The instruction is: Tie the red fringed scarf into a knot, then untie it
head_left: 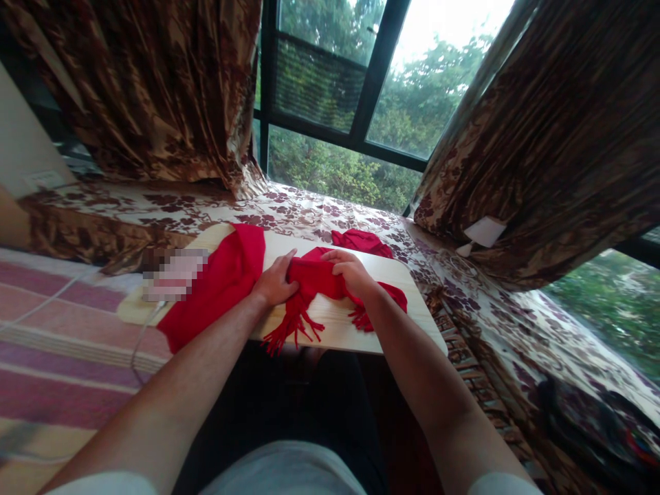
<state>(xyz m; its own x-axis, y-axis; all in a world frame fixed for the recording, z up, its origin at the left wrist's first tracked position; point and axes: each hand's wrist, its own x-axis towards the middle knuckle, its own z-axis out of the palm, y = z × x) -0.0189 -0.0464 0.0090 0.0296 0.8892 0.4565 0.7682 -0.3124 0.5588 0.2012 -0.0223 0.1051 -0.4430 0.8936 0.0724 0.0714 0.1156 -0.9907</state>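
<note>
A red fringed scarf (315, 276) lies partly bunched on a small pale wooden table (423, 323) in front of me. My left hand (278, 280) grips its left part, thumb toward the fringe that spreads over the table's near edge. My right hand (349, 271) has its fingers closed on the scarf's upper right part. More red fringe and cloth show beside and beyond my right wrist. To the left, a smooth piece of red cloth (221, 285) drapes across the table; whether it joins the scarf, I cannot tell.
A blurred-out object (172, 275) with a white cable sits at the table's left end, by a striped bed cover (56, 364). Red cloth (362, 242) lies at the far edge. A white lamp (485, 232) stands on the floral-covered sill (320, 206). Dark items lie at right.
</note>
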